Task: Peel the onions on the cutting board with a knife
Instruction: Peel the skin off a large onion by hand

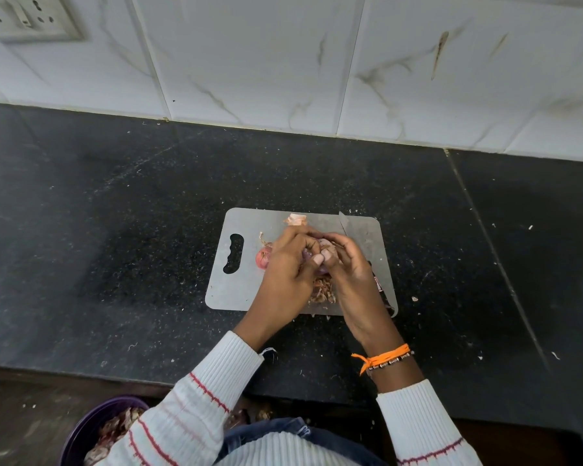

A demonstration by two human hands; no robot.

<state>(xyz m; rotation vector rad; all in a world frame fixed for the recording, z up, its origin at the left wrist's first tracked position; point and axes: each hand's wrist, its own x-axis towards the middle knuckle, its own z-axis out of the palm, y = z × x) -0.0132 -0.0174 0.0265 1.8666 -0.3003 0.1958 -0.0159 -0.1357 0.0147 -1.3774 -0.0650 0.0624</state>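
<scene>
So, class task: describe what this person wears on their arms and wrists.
Both arms wear a white ribbed knit, left sleeve and right sleeve, each crossed by thin red stripes. The right wrist carries an orange thread band beside a dark beaded bracelet.

- The place was a home kitchen, seen at its worktop.
- A black speckled stone counter (122, 230) ran along a wall of white marble-patterned tiles (249, 55), a thin pale joint sealing the counter's far edge.
- A wall socket plate (27, 18) sat in the tiles above the counter's far left corner.
- A grey cutting board (246, 290) with a handle slot lay near the counter's near edge, onion skins (322, 292) strewn on it.
- A purple bowl (91, 428) of peelings sat below the counter's near edge.
</scene>
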